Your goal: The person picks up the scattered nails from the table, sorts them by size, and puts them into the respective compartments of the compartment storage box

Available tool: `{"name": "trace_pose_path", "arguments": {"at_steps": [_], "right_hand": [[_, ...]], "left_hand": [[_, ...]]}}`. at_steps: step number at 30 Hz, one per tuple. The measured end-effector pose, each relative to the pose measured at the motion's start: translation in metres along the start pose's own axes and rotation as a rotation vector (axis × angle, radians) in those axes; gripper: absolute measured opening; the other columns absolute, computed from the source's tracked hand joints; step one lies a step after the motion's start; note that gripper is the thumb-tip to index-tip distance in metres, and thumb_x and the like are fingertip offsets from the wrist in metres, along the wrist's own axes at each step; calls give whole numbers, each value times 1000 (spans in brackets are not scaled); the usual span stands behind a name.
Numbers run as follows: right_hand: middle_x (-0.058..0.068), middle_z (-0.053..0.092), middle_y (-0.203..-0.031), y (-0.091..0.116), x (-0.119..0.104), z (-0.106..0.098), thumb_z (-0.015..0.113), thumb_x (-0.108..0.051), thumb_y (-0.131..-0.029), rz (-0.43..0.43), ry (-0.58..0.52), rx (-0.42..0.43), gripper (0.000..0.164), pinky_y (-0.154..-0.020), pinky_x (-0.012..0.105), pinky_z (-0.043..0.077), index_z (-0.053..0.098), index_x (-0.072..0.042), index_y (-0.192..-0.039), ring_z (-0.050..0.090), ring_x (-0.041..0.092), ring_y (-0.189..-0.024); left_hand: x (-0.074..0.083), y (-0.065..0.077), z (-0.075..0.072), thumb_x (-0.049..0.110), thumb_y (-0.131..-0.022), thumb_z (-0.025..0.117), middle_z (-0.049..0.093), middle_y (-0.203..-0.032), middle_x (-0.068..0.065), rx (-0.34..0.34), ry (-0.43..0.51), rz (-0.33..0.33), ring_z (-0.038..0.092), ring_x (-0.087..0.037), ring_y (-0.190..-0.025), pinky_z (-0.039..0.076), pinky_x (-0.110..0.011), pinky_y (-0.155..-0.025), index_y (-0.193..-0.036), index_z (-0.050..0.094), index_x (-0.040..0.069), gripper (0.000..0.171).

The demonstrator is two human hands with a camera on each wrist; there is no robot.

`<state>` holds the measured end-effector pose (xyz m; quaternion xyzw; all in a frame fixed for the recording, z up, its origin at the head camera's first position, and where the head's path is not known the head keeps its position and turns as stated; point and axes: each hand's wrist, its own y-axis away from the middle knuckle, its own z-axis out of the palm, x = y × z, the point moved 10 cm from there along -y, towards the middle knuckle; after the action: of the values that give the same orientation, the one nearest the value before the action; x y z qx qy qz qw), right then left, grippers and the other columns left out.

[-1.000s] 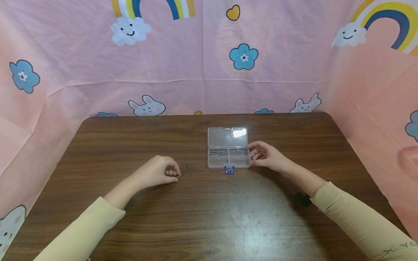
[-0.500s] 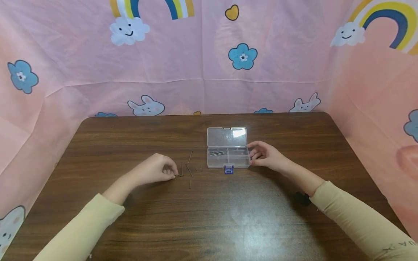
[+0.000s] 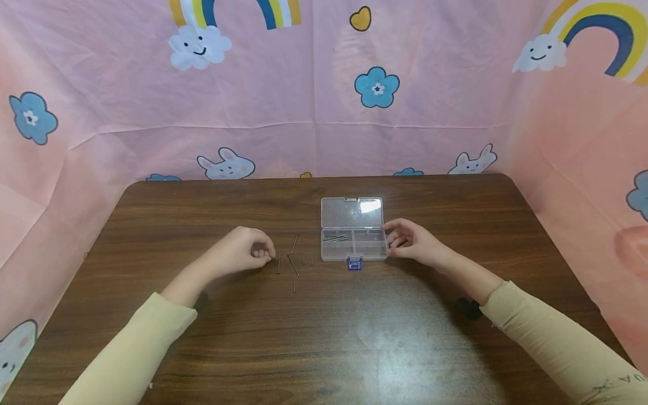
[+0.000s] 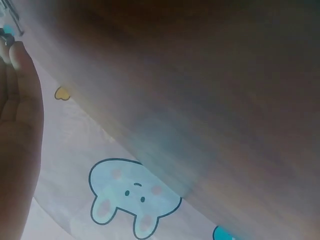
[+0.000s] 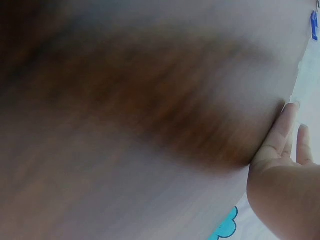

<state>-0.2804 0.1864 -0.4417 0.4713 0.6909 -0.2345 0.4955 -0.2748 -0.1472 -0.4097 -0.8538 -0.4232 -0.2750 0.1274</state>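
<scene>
My left hand pinches a small nail at its fingertips, just left of the loose nails. Most of that nail is hidden in the head view; in the left wrist view a bit of dark metal shows at the fingertips. Several thin nails lie scattered on the table, one close beside the left fingers. A clear plastic box with a blue latch stands with its lid raised. Nails lie in its back left compartment. My right hand holds the box's right side, thumb near the front corner, index finger near the back.
The brown wooden table runs back to a pink patterned cloth, which also hangs at both sides. A dark object sits partly beneath the right forearm. The raised lid leans behind the box.
My left hand has lifted slightly away with the pinched nail, which now hardly shows. The nail beside it has shifted a little left. My right hand and the box have stayed still.
</scene>
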Motion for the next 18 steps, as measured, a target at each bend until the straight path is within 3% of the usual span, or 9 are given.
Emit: {"name": "trace_pose_path", "arguments": {"at_steps": [5, 18], "right_hand": [[27, 67, -116, 0, 0, 0, 73, 3, -94, -2, -1, -2, 56, -84, 20, 56, 50, 7, -144, 65, 8, -94], [27, 67, -116, 0, 1, -1, 74, 4, -93, 0, -1, 4, 56, -83, 20, 56, 50, 8, -144, 65, 8, -94]], "left_hand": [[3, -11, -4, -3, -88, 73, 74, -84, 3, 40, -14, 14, 60, -9, -75, 54, -21, -69, -90, 78, 9, 13], [16, -44, -2, 0, -90, 74, 74, -85, 2, 69, -35, 51, 61, -11, -77, 54, -25, -71, -91, 79, 11, 12]]}}
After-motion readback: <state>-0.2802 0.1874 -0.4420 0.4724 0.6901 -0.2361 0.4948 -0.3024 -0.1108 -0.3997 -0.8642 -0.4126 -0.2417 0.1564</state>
